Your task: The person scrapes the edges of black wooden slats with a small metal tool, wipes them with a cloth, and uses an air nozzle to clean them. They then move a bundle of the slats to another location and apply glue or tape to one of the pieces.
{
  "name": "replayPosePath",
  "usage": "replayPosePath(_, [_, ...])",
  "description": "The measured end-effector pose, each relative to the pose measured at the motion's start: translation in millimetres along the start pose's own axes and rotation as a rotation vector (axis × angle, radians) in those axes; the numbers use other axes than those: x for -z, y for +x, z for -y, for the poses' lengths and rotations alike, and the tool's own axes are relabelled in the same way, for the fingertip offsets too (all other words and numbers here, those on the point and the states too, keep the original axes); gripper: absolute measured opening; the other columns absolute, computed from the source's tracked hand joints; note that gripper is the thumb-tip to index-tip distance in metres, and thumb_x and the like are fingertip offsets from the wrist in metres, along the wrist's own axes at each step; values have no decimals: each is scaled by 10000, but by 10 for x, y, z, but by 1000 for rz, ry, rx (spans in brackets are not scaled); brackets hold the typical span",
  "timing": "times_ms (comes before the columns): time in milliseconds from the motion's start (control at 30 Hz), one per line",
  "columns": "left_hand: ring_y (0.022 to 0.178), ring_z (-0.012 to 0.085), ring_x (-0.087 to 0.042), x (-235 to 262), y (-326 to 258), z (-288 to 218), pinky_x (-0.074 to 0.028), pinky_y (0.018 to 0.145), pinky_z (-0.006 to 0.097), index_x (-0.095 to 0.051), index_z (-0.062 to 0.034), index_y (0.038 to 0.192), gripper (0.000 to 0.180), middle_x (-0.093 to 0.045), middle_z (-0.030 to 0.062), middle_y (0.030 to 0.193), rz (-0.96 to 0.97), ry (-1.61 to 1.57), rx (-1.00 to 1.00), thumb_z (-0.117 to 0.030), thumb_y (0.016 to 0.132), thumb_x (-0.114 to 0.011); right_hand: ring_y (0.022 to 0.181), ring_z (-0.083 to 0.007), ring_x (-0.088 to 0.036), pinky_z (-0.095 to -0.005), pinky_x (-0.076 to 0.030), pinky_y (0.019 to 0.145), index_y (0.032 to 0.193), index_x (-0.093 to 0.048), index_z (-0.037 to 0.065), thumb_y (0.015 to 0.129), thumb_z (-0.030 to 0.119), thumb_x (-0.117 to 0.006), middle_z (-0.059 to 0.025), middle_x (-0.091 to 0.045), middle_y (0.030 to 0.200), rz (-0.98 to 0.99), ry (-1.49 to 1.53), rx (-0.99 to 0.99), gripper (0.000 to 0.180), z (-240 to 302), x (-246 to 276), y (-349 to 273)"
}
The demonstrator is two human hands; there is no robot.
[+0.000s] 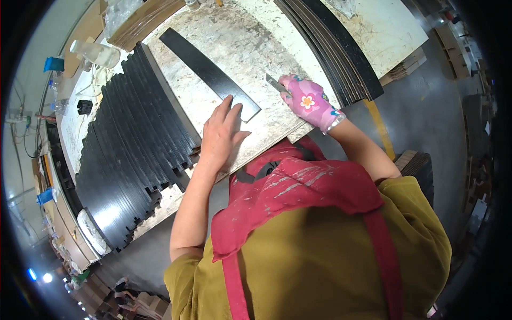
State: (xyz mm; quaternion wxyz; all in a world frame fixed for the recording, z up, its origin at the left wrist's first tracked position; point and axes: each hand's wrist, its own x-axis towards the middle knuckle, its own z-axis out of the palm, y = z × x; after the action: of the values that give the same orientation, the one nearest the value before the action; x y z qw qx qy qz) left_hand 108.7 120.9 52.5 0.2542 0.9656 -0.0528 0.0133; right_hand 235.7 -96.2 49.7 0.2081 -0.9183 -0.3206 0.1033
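Observation:
A single black strip (213, 76) lies slantwise on the stained worktable (250, 53). My bare left hand (220, 133) is open, its fingers spread and the fingertips on the strip close to its near end. To the right, my right hand (308, 101), in a pink flowered glove, is closed round a flat-bladed knife (275, 82). Its short grey blade points up and left, apart from the strip. The handle is hidden inside the glove.
Many black strips (133, 122) are packed side by side at the left. Another stack of black strips (341, 48) stands at the right. Farther back left are a clear plastic bottle (96, 53) and a wrapped cardboard box (144, 24). The table's front edge touches my red apron (298, 186).

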Motion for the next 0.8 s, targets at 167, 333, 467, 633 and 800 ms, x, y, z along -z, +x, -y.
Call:
replayPosePath(167, [1213,349,-395,-114,20,-89,-350,947,444,-516,-105,1223,557,-413,133,1342,-116,-6,88,-222,717,-716,955,-326,-590,-406,-480,785,1241,-499,58,852,259,-538,-179,-583,1122,-260,-53,224,439,170,292,-323])
replayPosePath(333, [1244,392,-335,-140,151,-174,-320,970,485,-537,-134,1219,508,-391,188,1333,-109,159,61,-253,749,-690,1013,-302,-584,-360,-473,856,1164,-567,61,866,239,-578,-155,-578,1122,-21,363,214,347,302,1071,-396])
replayPosePath(467, [1239,403,-366,-59,133,-155,-361,945,481,-528,-113,1213,469,-397,176,1354,-39,151,27,-203,770,-657,934,-217,-626,-310,-489,830,1128,-579,18,867,181,-576,-127,-614,1082,-90,227,217,308,36,1692,-182])
replayPosePath(633, [1236,380,-387,21,28,-220,-377,937,466,-506,-116,1229,466,-407,160,1355,28,196,71,-202,790,-635,884,-245,-622,-329,-476,804,1040,-603,6,865,205,-571,-139,-638,1030,-130,479,74,267,-336,2258,663])
replayPosePath(800, [1216,389,-404,70,100,-286,-391,919,467,-499,-104,1235,492,-420,160,1342,45,124,89,-252,791,-651,837,-280,-580,-400,-438,776,917,-571,72,831,325,-539,-149,-599,863,-237,102,164,269,-796,2316,2143])
